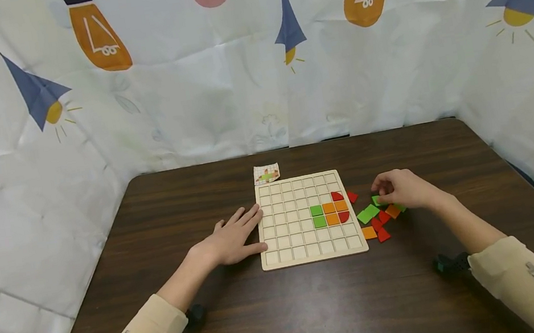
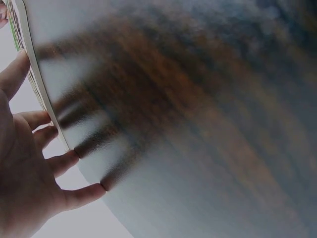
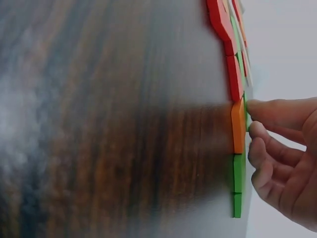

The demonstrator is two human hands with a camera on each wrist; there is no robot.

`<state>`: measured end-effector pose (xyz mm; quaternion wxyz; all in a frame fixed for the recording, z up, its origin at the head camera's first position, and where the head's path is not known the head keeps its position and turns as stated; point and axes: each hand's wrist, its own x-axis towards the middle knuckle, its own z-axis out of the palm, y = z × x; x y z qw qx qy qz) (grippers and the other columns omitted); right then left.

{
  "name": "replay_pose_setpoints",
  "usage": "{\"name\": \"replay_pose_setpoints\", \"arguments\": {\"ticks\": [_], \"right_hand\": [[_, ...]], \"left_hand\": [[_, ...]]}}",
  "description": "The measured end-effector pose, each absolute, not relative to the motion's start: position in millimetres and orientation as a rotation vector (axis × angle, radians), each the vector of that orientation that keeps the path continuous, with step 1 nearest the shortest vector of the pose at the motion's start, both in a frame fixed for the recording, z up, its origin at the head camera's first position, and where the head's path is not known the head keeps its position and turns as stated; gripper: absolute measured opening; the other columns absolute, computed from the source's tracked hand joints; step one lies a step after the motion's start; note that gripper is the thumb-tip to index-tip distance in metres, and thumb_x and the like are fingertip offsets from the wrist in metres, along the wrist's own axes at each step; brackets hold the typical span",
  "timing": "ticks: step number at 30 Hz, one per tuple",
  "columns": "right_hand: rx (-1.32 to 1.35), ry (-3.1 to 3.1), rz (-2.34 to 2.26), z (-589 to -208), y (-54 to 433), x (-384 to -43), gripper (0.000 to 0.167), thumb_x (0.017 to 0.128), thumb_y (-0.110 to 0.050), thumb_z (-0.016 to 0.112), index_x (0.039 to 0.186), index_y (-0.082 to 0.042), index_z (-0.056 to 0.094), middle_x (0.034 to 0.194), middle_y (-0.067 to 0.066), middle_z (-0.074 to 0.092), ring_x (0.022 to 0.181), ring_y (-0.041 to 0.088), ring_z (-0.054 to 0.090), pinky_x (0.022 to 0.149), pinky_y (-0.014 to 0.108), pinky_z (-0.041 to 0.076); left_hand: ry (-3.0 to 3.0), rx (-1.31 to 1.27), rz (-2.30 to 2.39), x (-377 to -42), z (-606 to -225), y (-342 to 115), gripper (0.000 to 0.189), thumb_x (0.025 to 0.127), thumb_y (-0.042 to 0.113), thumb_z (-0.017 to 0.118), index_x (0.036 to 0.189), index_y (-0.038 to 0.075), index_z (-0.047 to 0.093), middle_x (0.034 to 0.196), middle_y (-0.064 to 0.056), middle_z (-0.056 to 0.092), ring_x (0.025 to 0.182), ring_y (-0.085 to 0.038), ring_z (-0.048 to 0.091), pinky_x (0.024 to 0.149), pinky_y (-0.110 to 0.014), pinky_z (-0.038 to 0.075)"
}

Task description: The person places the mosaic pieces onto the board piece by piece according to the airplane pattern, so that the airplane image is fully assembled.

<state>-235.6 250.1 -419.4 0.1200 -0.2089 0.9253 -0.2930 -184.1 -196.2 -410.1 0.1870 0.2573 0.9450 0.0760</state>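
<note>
Spread and relaxed, my left hand (image 1: 231, 242) rests on the dark wood bench (image 1: 319, 308), its thumb and a fingertip meeting the left edge of the pale gridded board (image 1: 290, 252); my right hand (image 1: 401, 188) bends its fingers down over a green tile (image 1: 376, 201) among the loose pieces (image 1: 383, 216), and I cannot tell whether it has pinched that tile or only touches it. Those pieces, red, green and orange, lie right of the board, with an orange tile (image 1: 369, 233) just beside its edge at the near end. On the board, toward the right side, sit two green squares (image 1: 318, 216), three orange squares (image 1: 330, 213) and two rounded red pieces (image 1: 344, 216). Past its far left corner lies a small patterned card (image 1: 266, 173), and beyond the bench hangs pale cloth (image 1: 236, 96) printed with lamps and bulbs.
</note>
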Motion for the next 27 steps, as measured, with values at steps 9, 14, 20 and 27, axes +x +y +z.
{"name": "replay_pose_setpoints", "arguments": {"ticks": [9,14,20,27], "right_hand": [[-0.633,2.749,-0.808,-418.8,250.4,-236.6,0.019,0.095,-0.009,0.074,0.112,-0.001,0.071,0.091,0.002,0.064,0.08,0.019,0.059,0.069,0.035,0.052],[-0.621,2.72,-0.772,-411.1,251.8,-236.1,0.025,0.093,-0.008,0.075,0.116,0.002,0.069,0.095,0.005,0.065,0.083,0.021,0.059,0.071,0.038,0.052],[-0.631,2.705,-0.755,-411.6,254.8,-237.2,0.027,0.093,-0.006,0.074,0.116,0.006,0.068,0.095,0.008,0.066,0.084,0.023,0.061,0.07,0.038,0.053],[-0.645,2.737,-0.752,-416.2,252.3,-236.8,0.023,0.094,-0.005,0.073,0.112,0.007,0.068,0.089,0.005,0.067,0.079,0.02,0.062,0.069,0.038,0.054]], "left_hand": [[2.662,0.723,0.201,-185.2,-410.3,-196.2,0.087,0.101,0.061,0.054,0.167,0.016,0.016,0.172,-0.004,0.007,0.156,-0.036,0.009,0.112,-0.074,0.019],[2.66,0.721,0.199,-185.8,-410.3,-196.5,0.088,0.101,0.061,0.054,0.167,0.016,0.016,0.172,-0.004,0.007,0.156,-0.036,0.009,0.112,-0.074,0.018],[2.655,0.724,0.193,-186.6,-410.2,-196.2,0.088,0.101,0.061,0.053,0.167,0.017,0.015,0.172,-0.004,0.006,0.156,-0.035,0.008,0.112,-0.074,0.019],[2.649,0.721,0.187,-187.0,-410.6,-195.9,0.087,0.101,0.061,0.053,0.167,0.017,0.015,0.172,-0.003,0.006,0.156,-0.035,0.008,0.112,-0.074,0.019]]}}
